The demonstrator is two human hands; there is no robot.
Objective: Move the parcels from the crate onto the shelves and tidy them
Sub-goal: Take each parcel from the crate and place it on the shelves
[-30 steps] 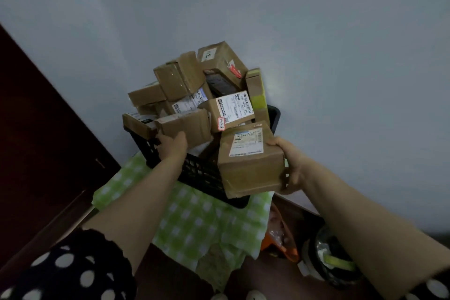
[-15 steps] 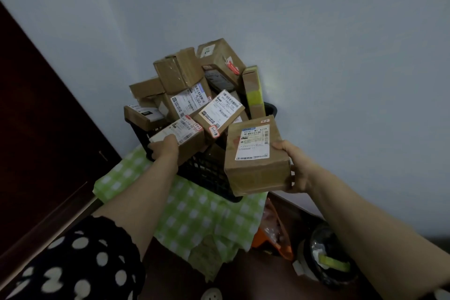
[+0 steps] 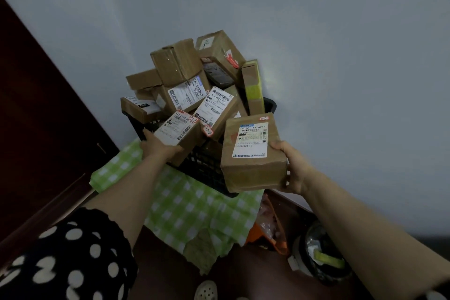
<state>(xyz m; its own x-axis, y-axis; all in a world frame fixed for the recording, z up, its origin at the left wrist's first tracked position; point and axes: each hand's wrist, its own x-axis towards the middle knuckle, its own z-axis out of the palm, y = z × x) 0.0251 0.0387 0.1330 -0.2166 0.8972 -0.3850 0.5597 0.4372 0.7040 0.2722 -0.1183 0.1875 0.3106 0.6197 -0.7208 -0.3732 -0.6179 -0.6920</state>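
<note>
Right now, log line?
left hand grips small labelled cardboard parcel | right hand holds large brown cardboard parcel | black plastic crate heaped

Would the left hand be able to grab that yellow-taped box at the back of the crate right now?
Probably not: the left hand grips a small parcel, and the yellow-taped box stands on the far right behind piled parcels.
</note>
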